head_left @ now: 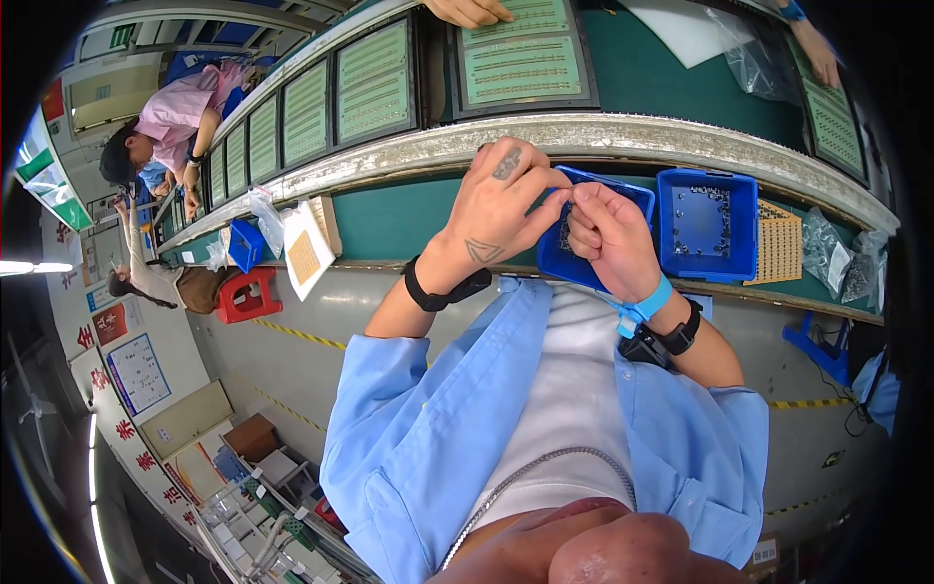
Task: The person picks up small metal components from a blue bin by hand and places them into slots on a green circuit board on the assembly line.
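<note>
My left hand [501, 200], with marks on its back and a black band at the wrist, is closed in a pinch. Its fingertips meet those of my right hand [615, 234], which is also pinched and wears a blue wrist strap [647, 304]. Whatever lies between the fingertips is too small to make out. Both hands are over a blue bin [632, 195], partly hidden by my right hand. Beside it stands a second blue bin [707, 226] holding many small dark parts.
A metal rail [428, 154] runs behind the bins, with green circuit panels [520, 70] in dark frames beyond. A perforated tan board [775, 243] and clear bags [827, 255] lie at the right. Other people's hands [469, 12] reach over the line; a person in pink [185, 112] works at the left.
</note>
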Available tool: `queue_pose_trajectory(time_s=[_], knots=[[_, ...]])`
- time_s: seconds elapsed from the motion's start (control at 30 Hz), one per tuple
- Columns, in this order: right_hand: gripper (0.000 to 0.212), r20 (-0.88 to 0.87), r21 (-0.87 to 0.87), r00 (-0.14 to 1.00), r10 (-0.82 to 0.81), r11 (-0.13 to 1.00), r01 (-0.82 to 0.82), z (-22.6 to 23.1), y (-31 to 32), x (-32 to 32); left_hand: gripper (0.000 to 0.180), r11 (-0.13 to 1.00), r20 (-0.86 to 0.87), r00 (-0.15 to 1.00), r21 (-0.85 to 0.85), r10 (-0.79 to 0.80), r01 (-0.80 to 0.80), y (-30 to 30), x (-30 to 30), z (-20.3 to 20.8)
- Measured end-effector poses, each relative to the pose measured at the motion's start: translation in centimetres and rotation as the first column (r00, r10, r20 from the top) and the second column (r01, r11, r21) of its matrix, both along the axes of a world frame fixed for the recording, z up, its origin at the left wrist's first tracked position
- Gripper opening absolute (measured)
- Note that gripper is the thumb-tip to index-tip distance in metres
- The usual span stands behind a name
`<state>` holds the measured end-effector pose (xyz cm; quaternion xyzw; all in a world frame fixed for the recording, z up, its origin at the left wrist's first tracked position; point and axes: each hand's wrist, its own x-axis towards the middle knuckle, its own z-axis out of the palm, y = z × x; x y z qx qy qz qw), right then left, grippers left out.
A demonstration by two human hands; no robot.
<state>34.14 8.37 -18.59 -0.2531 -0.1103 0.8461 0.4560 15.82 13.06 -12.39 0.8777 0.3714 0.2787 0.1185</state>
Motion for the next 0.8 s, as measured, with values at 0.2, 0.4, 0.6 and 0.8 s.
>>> queue_pose_trajectory(time_s=[0.2,0.4,0.6,0.8], knots=[[0.02,0.025,-0.026,0.999,0.025,0.999,-0.025,1.1,-0.1,0.3,0.025,0.979,-0.11,0.987,0.148,-0.121,0.137,1.0,-0.5,0.9],[0.024,0.007,-0.03,0.999,0.051,0.998,-0.051,0.8,-0.4,1.0,0.022,0.952,-0.183,0.96,0.182,-0.212,0.245,2.5,0.6,2.0],[0.03,-0.041,-0.045,0.998,0.053,0.997,-0.055,0.8,-0.8,2.0,0.011,0.971,-0.25,0.968,0.236,0.033,0.028,10.8,-0.1,0.1],[0.028,-0.073,-0.053,0.996,0.059,0.997,-0.063,1.4,-1.1,3.3,0.009,0.964,-0.288,0.953,0.264,0.094,-0.015,14.1,0.8,-2.5]])
